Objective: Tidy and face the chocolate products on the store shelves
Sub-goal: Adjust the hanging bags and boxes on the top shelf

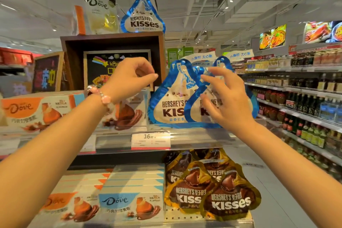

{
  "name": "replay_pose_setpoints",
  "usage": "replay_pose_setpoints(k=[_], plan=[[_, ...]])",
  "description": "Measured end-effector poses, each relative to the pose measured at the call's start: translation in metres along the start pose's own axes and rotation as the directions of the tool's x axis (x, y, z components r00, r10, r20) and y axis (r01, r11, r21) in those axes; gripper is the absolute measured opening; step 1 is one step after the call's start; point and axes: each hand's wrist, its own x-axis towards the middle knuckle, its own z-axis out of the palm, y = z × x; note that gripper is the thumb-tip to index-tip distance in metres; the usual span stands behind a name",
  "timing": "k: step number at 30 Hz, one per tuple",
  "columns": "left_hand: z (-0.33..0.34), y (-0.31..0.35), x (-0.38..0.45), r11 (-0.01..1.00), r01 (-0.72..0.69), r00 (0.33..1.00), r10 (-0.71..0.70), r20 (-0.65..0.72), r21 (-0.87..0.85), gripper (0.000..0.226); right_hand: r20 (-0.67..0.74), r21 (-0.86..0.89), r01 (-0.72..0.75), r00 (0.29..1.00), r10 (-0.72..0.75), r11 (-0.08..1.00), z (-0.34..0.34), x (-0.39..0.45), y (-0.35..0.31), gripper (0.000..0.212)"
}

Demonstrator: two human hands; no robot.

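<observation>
Two blue-and-white Hershey's Kisses bags stand upright on the upper shelf, the left bag (166, 105) partly behind the front bag (193, 114). My right hand (227, 102) is spread in front of the front bag, its fingertips touching the bag's upper part. My left hand (129, 77) hovers just left of the bags with its fingers curled and thumb near forefinger, holding nothing. Several gold-and-brown Kisses bags (212, 190) lean in a loose overlapping pile on the lower shelf.
Dove boxes (37, 109) lie left on the upper shelf, and more Dove boxes (129, 203) sit below. A dark wooden display box (112, 40) behind carries another blue Kisses bag (142, 22). A price tag (150, 139) hangs on the shelf edge. Bottle shelves (305, 107) line the aisle at right.
</observation>
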Motion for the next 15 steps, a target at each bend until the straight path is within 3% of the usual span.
replay_pose_setpoints(k=[3,6,9,12,15], plan=[[-0.03,-0.023,-0.001,0.994,0.011,0.998,-0.018,0.062,0.111,0.013,0.077,0.04,0.096,0.992,-0.099,0.995,0.017,0.015,-0.024,0.038],[-0.056,-0.052,-0.002,0.986,0.027,0.983,-0.056,0.175,0.162,0.018,0.221,0.057,0.098,0.969,-0.109,0.994,0.036,0.034,-0.049,0.044],[-0.078,-0.077,-0.002,0.977,0.02,0.939,-0.092,0.332,0.212,0.045,0.39,0.052,0.03,0.92,-0.048,0.998,0.058,0.059,-0.074,0.051],[-0.094,-0.1,-0.003,0.938,-0.04,0.854,-0.147,0.498,0.344,0.063,0.594,0.018,-0.04,0.804,0.021,0.999,0.078,0.083,-0.094,0.063],[-0.106,-0.115,-0.003,0.919,-0.126,0.797,-0.131,0.59,0.375,0.088,0.761,-0.012,-0.137,0.642,0.098,0.991,0.093,0.099,-0.11,0.073]])
